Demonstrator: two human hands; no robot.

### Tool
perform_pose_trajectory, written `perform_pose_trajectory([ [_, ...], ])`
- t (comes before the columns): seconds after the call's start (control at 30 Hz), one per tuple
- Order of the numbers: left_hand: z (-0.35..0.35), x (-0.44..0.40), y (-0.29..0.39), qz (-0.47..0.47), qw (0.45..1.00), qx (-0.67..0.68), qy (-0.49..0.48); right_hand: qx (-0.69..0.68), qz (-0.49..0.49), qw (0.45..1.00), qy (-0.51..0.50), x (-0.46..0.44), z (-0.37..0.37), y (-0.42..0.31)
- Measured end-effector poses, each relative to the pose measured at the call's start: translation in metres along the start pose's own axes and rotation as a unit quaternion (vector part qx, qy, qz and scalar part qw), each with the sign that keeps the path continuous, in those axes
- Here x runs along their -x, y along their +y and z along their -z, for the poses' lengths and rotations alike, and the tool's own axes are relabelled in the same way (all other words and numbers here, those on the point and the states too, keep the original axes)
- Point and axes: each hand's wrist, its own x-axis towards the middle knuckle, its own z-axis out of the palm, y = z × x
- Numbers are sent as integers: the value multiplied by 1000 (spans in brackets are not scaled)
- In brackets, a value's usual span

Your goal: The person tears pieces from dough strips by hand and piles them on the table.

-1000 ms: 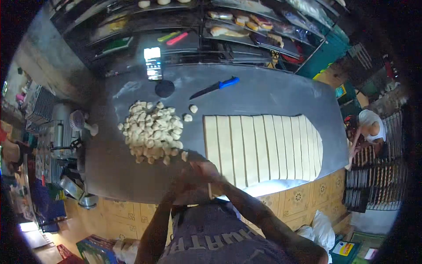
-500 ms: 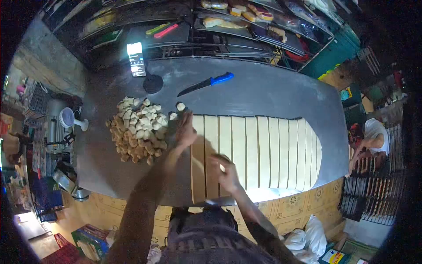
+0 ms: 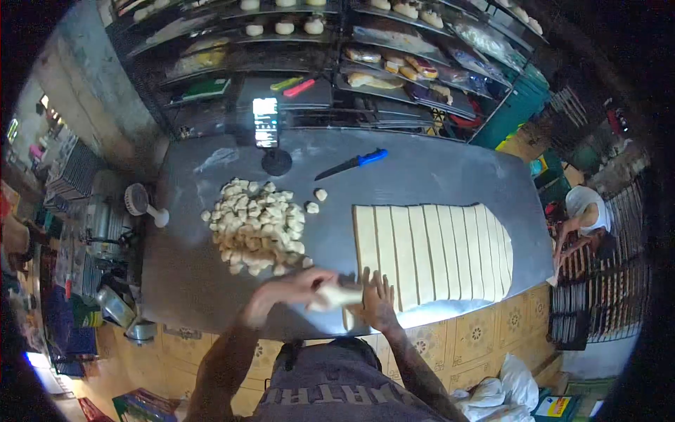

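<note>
A thick strip of pale dough [image 3: 334, 296], blurred by motion, is gripped by my left hand [image 3: 294, 287] near the table's front edge. My right hand [image 3: 380, 306] has its fingers spread over the near left corner of the cut dough sheet [image 3: 439, 253], close to the strip's right end. Whether its thumb touches the strip I cannot tell. Parallel cuts divide the sheet into several long strips. A heap of small dough pieces [image 3: 256, 221] lies left of the sheet, beyond my left hand, with two loose dough pieces [image 3: 316, 200] beside it.
On the dark table [image 3: 450, 169] lies a knife [image 3: 355, 163] with a blue handle. A lit phone [image 3: 266, 123] stands on a round base behind the heap. Shelves [image 3: 415, 70] with breads rise behind. A white brush-like object [image 3: 144, 204] is at left; another person [image 3: 583, 214] is at right.
Both hands have come back toward the table's front edge, and my left hand now holds a dough strip off the sheet's left side. The view has tilted up, showing more shelves.
</note>
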Motion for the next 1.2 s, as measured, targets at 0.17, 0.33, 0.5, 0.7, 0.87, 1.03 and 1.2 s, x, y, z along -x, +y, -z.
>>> perform_pose_trajectory([
  [0.17,22,178,-76,-87,981,171,0,-337,-33,831,-442,-3,-49,5],
  [0.33,-12,275,-257,-91,839,370,388,-556,28,707,-436,-11,-89,25],
  [0.5,-14,185,-380,19,769,30,638,-501,-49,792,-344,-4,-78,22],
  [0.7,-96,-4,-209,-106,856,-86,498,-45,244,960,-130,24,-81,33],
  [0.87,-110,-48,-172,-261,768,-457,365,-281,66,912,-293,-46,48,-22],
  [1.03,-98,-44,-180,-48,912,-105,393,-481,-106,853,-175,-51,7,-44],
  [1.2,-74,-17,-174,-41,837,-336,430,-439,-145,886,-27,-57,-20,-89],
])
